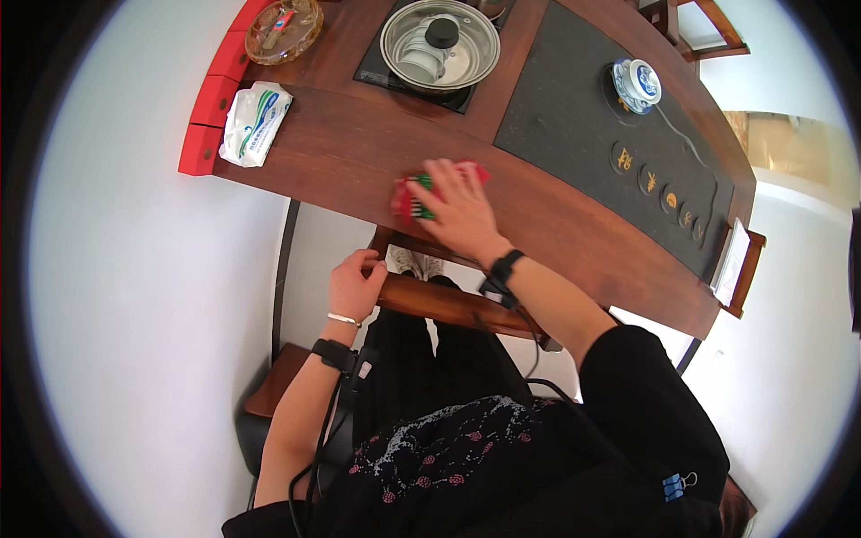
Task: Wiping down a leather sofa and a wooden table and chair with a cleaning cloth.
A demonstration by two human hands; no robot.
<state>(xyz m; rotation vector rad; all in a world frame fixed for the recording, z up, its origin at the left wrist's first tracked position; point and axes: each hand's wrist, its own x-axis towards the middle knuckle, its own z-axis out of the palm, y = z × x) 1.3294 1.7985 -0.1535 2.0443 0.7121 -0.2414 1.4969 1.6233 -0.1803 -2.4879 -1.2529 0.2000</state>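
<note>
My right hand (461, 212) lies flat over a red cloth with green and white stripes (405, 200), pressing it on the brown wooden table (323, 151) near its front edge. The hand and cloth are slightly blurred, and the palm hides much of the cloth. My left hand (358, 282), lower and to the left, rests with curled fingers at the end of a wooden chair's top rail (444, 306).
A pack of tissues (255, 124) lies beside red boxes (200, 149) at left. Behind are an amber glass dish (284, 50) and a glass-lidded steel pot (440, 74) holding white cups. A blue-and-white lidded cup (639, 82) stands on the dark tea tray (565, 101).
</note>
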